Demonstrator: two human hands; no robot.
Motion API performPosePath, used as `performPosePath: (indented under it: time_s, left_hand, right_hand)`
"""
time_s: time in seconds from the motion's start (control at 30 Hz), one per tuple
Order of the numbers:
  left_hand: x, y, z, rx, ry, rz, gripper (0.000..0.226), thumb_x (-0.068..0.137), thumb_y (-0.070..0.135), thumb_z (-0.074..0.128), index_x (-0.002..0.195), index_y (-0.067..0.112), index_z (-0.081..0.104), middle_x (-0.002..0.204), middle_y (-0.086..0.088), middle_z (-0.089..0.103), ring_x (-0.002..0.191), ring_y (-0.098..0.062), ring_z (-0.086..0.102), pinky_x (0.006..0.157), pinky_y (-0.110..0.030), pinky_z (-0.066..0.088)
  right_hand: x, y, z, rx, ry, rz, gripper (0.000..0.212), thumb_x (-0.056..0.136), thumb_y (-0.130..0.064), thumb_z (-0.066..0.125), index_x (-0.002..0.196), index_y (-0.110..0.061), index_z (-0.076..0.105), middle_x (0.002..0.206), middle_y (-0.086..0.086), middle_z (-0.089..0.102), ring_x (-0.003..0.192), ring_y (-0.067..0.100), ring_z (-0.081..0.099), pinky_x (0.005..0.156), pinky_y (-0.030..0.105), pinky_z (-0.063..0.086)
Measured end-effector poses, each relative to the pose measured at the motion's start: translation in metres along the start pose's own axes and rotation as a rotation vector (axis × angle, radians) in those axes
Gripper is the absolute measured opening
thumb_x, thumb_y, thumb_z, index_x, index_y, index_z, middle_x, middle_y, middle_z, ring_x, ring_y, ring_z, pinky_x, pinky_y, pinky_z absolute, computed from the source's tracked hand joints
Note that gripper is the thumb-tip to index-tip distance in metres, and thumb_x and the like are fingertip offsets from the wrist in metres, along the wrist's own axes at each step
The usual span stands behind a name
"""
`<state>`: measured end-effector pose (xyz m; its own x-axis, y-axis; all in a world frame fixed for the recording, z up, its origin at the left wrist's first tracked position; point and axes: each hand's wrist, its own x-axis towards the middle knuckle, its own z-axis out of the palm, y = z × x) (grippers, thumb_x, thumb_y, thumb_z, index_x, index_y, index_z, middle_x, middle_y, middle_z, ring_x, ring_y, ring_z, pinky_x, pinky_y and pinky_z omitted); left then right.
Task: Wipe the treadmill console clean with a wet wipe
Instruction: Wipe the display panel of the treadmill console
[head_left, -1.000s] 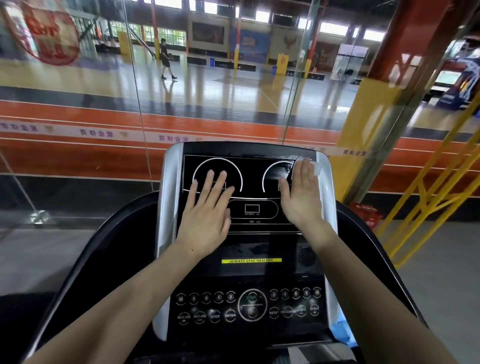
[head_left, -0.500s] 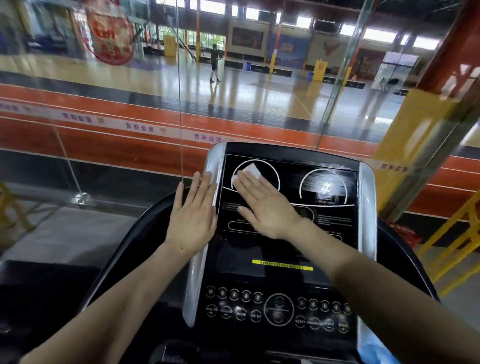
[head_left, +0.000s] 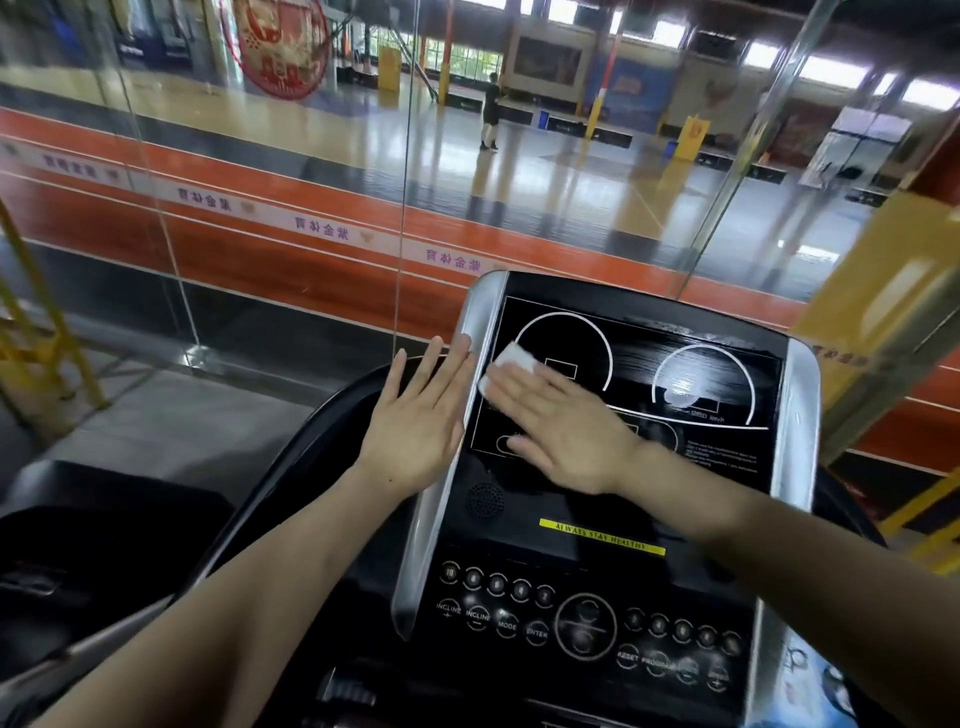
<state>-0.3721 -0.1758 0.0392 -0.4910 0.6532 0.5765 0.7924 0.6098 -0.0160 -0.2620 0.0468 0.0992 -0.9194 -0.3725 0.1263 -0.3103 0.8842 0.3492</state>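
Note:
The treadmill console (head_left: 691, 467) is a black panel with white dial outlines, silver side rails and rows of round buttons lower down. My right hand (head_left: 561, 426) lies flat with straight fingers on the console's upper left, pressing a white wet wipe (head_left: 511, 358) that shows past the fingertips. My left hand (head_left: 415, 421) is flat and open beside the left silver rail (head_left: 441, 467), its fingertips touching that rail's upper part. A wet streak shines across the top of the display.
A glass wall (head_left: 311, 208) stands right behind the console, with a sports hall and a distant person (head_left: 489, 111) beyond. Yellow metal frames (head_left: 36, 338) stand at far left and right. The black treadmill handrail (head_left: 291, 467) curves below my left hand.
My right hand has swept the wipe from the console's upper right across to its upper left. My left hand has slid off the display to the left rail. The view has turned left.

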Motion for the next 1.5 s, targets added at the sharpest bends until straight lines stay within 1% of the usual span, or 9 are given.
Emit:
performPosePath:
  time_s: [0.17,0.33,0.5,0.67,0.9,1.07,1.2,1.3,1.5]
  left_hand:
    - [-0.001,0.001,0.001,-0.020,-0.001,-0.001,0.067,0.104,0.029,0.030,0.167,0.012,0.012,0.176,-0.003,-0.001,0.162,-0.027,0.002,0.129,-0.058,0.011]
    - [-0.001,0.001,0.000,-0.009,-0.007,-0.007,0.068,0.103,0.030,0.028,0.167,0.013,0.012,0.176,-0.003,-0.002,0.162,-0.028,0.002,0.129,-0.058,0.011]
    - [0.000,0.002,-0.002,0.002,-0.016,-0.018,0.071,0.102,0.030,0.030,0.167,0.014,0.006,0.176,-0.002,-0.007,0.162,-0.028,-0.002,0.130,-0.057,0.008]
    - [0.000,0.001,0.000,0.005,-0.008,-0.010,0.070,0.103,0.030,0.027,0.167,0.015,0.005,0.176,-0.002,-0.007,0.162,-0.027,-0.002,0.129,-0.057,0.009]
    - [0.000,0.005,-0.001,-0.019,0.009,-0.016,0.067,0.103,0.030,0.021,0.167,0.012,0.010,0.176,-0.004,-0.004,0.162,-0.028,0.001,0.129,-0.058,0.009]
    - [0.003,0.009,-0.006,-0.007,0.012,-0.021,0.067,0.105,0.030,0.032,0.166,0.010,0.013,0.176,-0.005,-0.001,0.162,-0.030,-0.002,0.129,-0.058,0.008]
    - [0.010,0.012,-0.014,-0.014,0.020,-0.016,0.065,0.106,0.035,0.028,0.166,0.011,0.019,0.176,-0.006,0.002,0.162,-0.027,-0.004,0.130,-0.057,0.008]
    - [0.022,0.018,-0.016,-0.026,0.034,0.018,0.064,0.107,0.037,0.023,0.165,0.011,0.022,0.176,-0.007,0.005,0.162,-0.025,-0.004,0.130,-0.055,0.009]
    - [0.044,0.029,-0.007,-0.072,0.093,0.042,0.062,0.106,0.032,0.033,0.164,0.012,0.024,0.176,-0.008,0.005,0.163,-0.026,-0.001,0.130,-0.054,0.007]
  right_hand:
    - [-0.026,-0.031,0.016,-0.030,-0.051,-0.110,0.068,0.112,-0.047,0.027,0.168,-0.013,0.009,0.177,0.005,0.008,0.164,0.018,-0.004,0.133,0.046,0.009]
    - [-0.022,-0.013,0.006,-0.061,-0.089,-0.172,0.069,0.112,-0.050,0.027,0.168,-0.015,0.012,0.177,0.004,0.008,0.164,0.017,0.000,0.133,0.043,0.009]
    - [0.005,0.047,-0.028,-0.052,-0.049,0.071,0.073,0.109,-0.056,0.020,0.169,-0.015,0.009,0.176,0.007,0.009,0.163,0.021,0.008,0.131,0.047,0.016]
    - [0.012,0.045,-0.025,-0.033,0.009,0.178,0.073,0.110,-0.056,0.017,0.169,-0.016,0.004,0.176,0.004,-0.001,0.163,0.018,-0.004,0.133,0.043,0.006]
    - [-0.044,-0.019,0.016,-0.039,-0.063,-0.056,0.071,0.112,-0.052,0.027,0.169,-0.014,0.007,0.177,0.006,0.006,0.164,0.019,-0.002,0.133,0.045,0.008]
    - [-0.044,-0.005,0.010,-0.082,-0.107,-0.134,0.070,0.112,-0.053,0.028,0.169,-0.017,0.007,0.177,0.003,0.003,0.163,0.016,-0.003,0.133,0.043,0.008]
    - [-0.020,0.047,-0.016,-0.070,-0.059,0.083,0.072,0.110,-0.056,0.023,0.169,-0.018,0.006,0.176,0.005,0.006,0.163,0.018,0.003,0.131,0.048,0.015]
    - [-0.013,0.068,-0.027,-0.077,-0.036,0.209,0.073,0.109,-0.056,0.019,0.169,-0.019,0.000,0.177,0.003,-0.002,0.163,0.018,-0.003,0.132,0.046,0.011]
    - [-0.046,0.018,0.005,-0.019,-0.017,0.119,0.070,0.112,-0.051,0.027,0.169,-0.018,0.002,0.177,0.003,-0.001,0.163,0.016,-0.006,0.133,0.044,0.004]
